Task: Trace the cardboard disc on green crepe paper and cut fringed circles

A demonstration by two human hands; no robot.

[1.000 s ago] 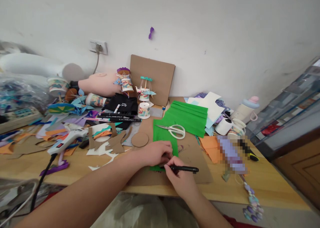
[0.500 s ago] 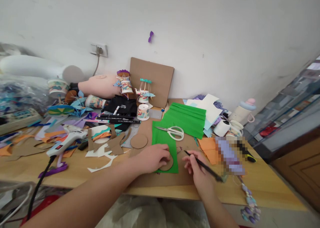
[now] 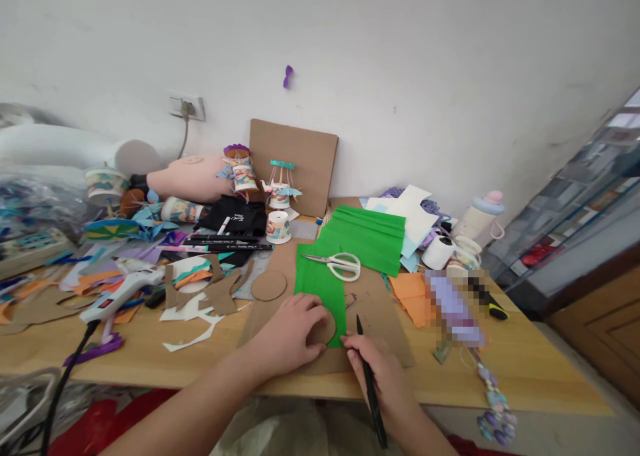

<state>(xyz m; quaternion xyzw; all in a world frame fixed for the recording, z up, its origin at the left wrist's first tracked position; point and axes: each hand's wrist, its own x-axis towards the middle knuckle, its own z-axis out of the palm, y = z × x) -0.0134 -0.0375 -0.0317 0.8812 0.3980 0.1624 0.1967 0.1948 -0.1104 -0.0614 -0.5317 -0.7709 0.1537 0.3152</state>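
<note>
Left hand (image 3: 295, 329), curled, held cardboard disc (image 3: 325, 331); right hand (image 3: 377, 369) gripped black pen (image 3: 369, 379). Green sheet (image 3: 320, 283) looked light, soft, easily creased; edges seemed best for holding.

Brown disc (image 3: 324, 329) on green paper (image 3: 327, 292); black pen (image 3: 371, 386)

We had both forearms bare and angled inward from below — the left forearm (image 3: 200, 399) long and slanting, the right forearm (image 3: 423, 433) showing only briefly. Our left hand (image 3: 290, 333) lay palm down, fingers arched and thumb set apart from them; our right hand (image 3: 393, 376) was curled, fingertips pointing leftward — the two hands near but not touching.
</note>
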